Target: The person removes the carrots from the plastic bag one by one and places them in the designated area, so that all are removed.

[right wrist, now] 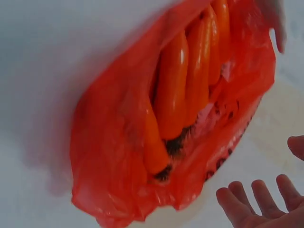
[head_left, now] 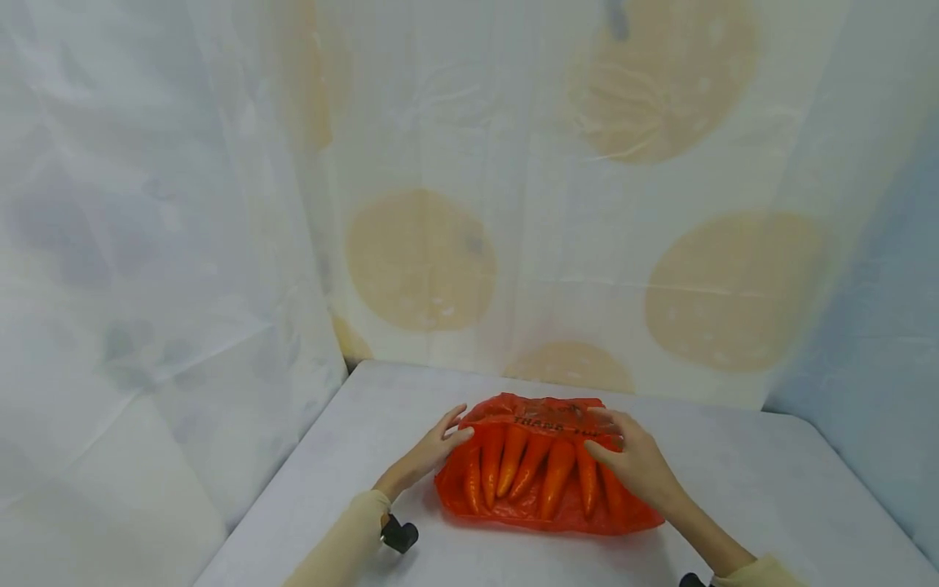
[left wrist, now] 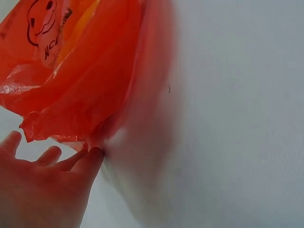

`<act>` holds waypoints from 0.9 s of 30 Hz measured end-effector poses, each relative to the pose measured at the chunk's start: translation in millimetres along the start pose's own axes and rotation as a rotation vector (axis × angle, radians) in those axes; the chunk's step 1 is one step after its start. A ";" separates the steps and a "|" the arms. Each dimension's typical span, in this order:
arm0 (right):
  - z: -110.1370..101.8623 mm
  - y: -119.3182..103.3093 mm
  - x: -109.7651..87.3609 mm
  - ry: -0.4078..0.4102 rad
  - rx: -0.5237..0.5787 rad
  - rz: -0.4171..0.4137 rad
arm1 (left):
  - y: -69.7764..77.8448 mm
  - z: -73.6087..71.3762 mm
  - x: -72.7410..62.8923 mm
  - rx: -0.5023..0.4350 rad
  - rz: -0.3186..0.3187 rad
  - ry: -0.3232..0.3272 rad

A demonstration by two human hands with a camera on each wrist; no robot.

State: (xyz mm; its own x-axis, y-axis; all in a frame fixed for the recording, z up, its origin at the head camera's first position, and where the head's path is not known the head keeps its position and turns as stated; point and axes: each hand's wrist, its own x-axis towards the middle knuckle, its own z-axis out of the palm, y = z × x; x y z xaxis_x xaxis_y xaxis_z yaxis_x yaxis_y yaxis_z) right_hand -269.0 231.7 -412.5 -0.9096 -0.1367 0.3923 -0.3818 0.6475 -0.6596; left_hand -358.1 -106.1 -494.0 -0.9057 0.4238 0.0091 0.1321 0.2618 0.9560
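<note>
A red plastic bag [head_left: 506, 519] with dark printed lettering and a smiling face lies on the white table. Several orange carrots [head_left: 559, 473] lie side by side in it, and dark tufted tops show on some in the right wrist view. My left hand [head_left: 429, 452] is at the bag's left end, fingers loosely extended. In the left wrist view its fingertips [left wrist: 96, 153] come up to the crumpled edge; whether they touch is hard to tell. Fingers spread, my right hand [head_left: 641, 461] is at the bag's right end. The right wrist view shows it holding nothing, apart from the plastic.
The white table [head_left: 352, 440] runs back to a hanging curtain [head_left: 543, 269] with yellow round prints. Pale sheets [head_left: 147, 285] close off the left and right sides. A dark wrist device [head_left: 399, 534] sits at the left sleeve's cuff.
</note>
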 end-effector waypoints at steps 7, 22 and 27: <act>21.7 3.1 -11.7 -0.063 0.022 0.087 | -0.6 2.9 -0.7 0.047 -0.005 -0.018; 63.7 9.8 -10.2 -0.161 -0.019 0.333 | -4.0 4.0 -8.8 0.018 0.001 -0.038; 76.5 -1.2 -6.4 -0.120 -0.042 0.400 | -4.3 5.2 -11.0 -0.007 0.011 -0.029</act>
State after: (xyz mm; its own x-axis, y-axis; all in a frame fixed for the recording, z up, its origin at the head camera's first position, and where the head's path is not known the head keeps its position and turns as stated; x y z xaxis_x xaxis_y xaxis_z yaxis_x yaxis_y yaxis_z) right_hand -275.3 174.3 -463.3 -0.9984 0.0468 0.0319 0.0098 0.6971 -0.7169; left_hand -346.6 -107.4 -499.7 -0.8919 0.4520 0.0111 0.1390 0.2507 0.9580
